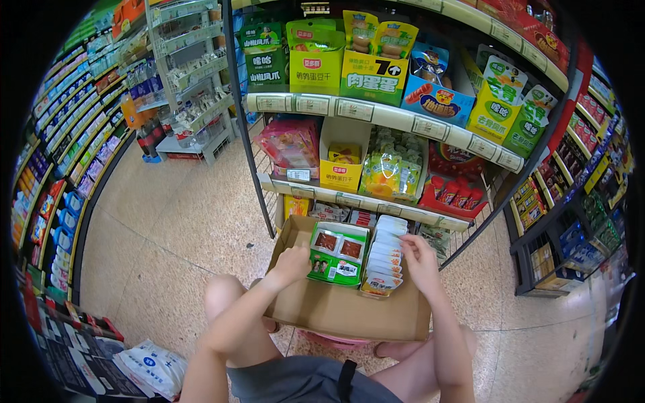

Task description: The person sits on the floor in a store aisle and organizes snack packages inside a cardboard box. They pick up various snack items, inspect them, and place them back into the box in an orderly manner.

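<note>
A shallow cardboard tray [347, 315] lies in front of me, partly over a pink support. In it a green display box [332, 274] holds flat packs with dark red-brown contents. Beside it, on the right, a narrow box is filled with a row of white snack sachets [385, 252]. My left hand [295, 263] is at the left edge of the green box, fingers curled and partly hidden; whether it grips the box cannot be told. My right hand [419, 257] is at the right side of the sachets, fingertips close to the upper ones; a firm hold is not visible.
A shelf rack [352, 108] with boxed and bagged snacks stands just beyond the tray. A grey wire display stand [194, 141] and drink bottles [146, 143] stand at the left. A white bag [151, 370] lies at the lower left. Stocked shelves line both sides.
</note>
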Tool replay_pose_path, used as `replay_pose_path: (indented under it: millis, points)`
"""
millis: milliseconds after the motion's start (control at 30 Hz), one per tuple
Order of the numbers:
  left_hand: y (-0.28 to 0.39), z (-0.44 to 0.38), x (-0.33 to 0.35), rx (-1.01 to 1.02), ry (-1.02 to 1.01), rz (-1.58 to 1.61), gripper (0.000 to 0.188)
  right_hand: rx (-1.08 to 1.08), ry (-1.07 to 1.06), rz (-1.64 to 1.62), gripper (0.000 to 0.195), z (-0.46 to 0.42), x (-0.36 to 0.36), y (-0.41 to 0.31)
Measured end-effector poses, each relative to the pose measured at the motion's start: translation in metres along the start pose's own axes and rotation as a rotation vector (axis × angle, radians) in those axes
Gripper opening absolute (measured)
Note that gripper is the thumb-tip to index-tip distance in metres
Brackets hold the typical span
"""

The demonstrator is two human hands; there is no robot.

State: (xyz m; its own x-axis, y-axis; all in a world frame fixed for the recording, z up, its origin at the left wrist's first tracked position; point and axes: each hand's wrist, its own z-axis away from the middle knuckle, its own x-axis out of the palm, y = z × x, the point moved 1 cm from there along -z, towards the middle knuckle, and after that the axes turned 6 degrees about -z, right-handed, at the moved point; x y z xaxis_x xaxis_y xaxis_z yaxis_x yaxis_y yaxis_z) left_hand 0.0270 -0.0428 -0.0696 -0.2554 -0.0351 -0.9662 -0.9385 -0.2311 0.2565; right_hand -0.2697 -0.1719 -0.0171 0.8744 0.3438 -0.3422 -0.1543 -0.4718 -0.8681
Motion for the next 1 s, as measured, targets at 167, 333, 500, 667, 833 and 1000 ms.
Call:
replay_pose_path:
  millis: [167, 333, 500, 667, 833, 1000]
  points:
    - [0.0, -0.012, -0.026, 0.087, -0.226, 0.014, 0.041, 0.079, -0.099, 0.044, 0.017, 0.004, 0.015, -0.02]
    - [-0.019, -0.028, -0.018, -0.091, -0.417, 0.341, 0.041, 0.008, -0.034, 0.039, 0.018, -0.003, 0.014, -0.018]
    - [-0.017, -0.033, -0.005, -0.099, -0.442, 0.333, 0.039, 0.003, 0.041, 0.139, 0.018, -0.007, 0.013, -0.003]
    - [-0.029, -0.03, -0.002, -0.047, -0.33, 0.277, 0.04, 0.104, 0.18, 0.102, 0.027, -0.011, 0.007, 0.016]
    - [-0.035, -0.047, -0.019, 0.041, -0.088, 0.216, 0.04, 0.173, 0.128, 0.55, 0.049, 0.01, -0.032, 0.077]
    - [-0.075, -0.045, -0.021, -0.045, 0.32, 0.007, 0.026, 0.311, 0.041, 0.728, 0.071, 0.03, -0.033, 0.095]
